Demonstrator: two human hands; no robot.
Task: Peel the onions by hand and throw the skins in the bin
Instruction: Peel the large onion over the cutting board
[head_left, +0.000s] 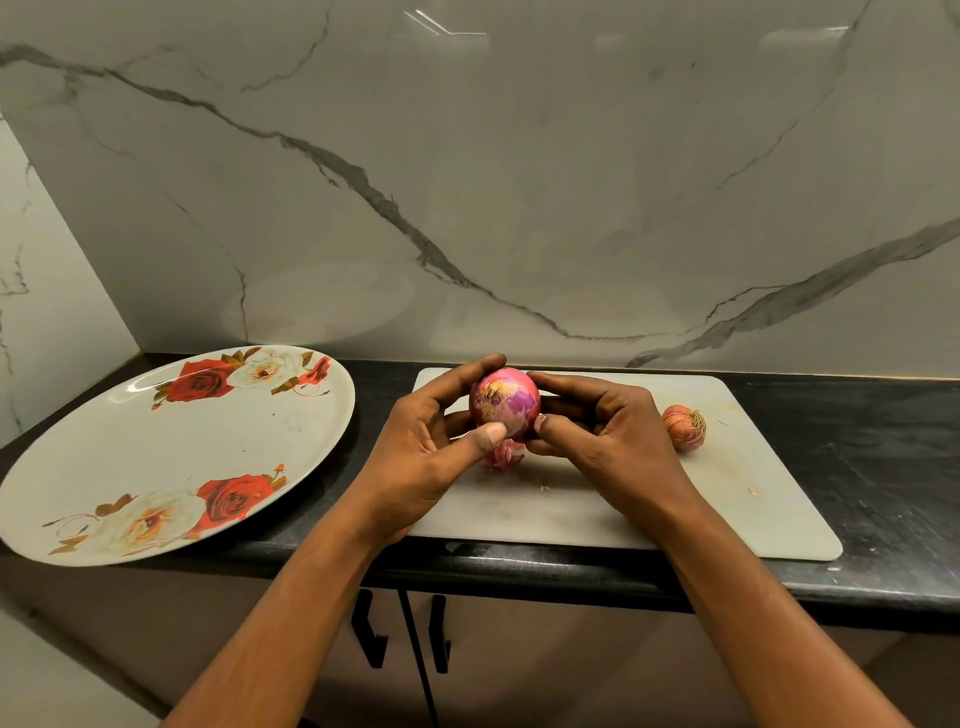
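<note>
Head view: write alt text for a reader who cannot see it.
A left hand and a right hand grip a partly peeled red onion above a white cutting board on a black counter. Peeled skin lies on the board below; a second unpeeled onion sits to the right, a rose-patterned plate to the left.

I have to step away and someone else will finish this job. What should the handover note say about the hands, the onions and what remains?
Hands: the left hand grips the held onion from its left, and the right hand grips it from its right, thumb tip at the lower edge.
Things: the held onion is above the cutting board. The second onion lies on the board to the right, and loose skins lie on the board under the hands. No bin is in view.
Done: the held onion is mostly peeled, though papery patches remain.
Left: finish it, peel the second onion, bin the skins.
</note>
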